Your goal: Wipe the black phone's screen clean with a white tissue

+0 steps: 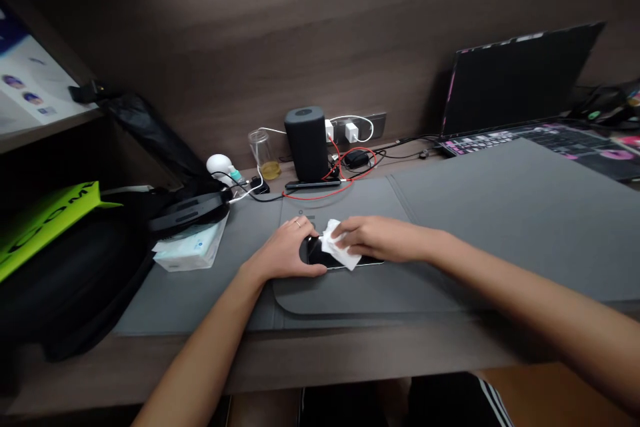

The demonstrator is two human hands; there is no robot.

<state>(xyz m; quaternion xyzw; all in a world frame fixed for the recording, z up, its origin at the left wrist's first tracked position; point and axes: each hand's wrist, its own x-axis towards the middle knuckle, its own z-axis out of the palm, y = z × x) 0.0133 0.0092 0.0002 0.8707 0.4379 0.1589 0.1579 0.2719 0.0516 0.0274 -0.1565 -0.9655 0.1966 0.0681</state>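
Your left hand (287, 250) is spread around the left end of the phone (316, 255), thumb along the near edge and a finger at the far one. Your right hand (370, 237) has its fingertips gathered on a crumpled tissue (345, 259) and presses it to the dark glass. The phone lies flat on the grey pad (350, 295), long side running left to right, in front of you.

To wipe well, let the left hand do the bracing: a light pinch on the edges should be enough to stop the phone sliding, and it leaves most of the glass free. Fold the tissue into a flatter wad, I'd say, as one loose corner hangs past the near edge and bare fingertips could touch the glass (and leave fresh smudges). Long, even strokes toward the right end would likely serve better than small rubs, with the pressure modest and spread over several fingers. The strip under your left thumb and finger will probably need its own pass, so shift the brace to wiped edges for that. Mind the red cable (320, 198) curving beyond the phone; a wide stroke away from you might catch it. The tissue pack (195, 250) sits to your left.
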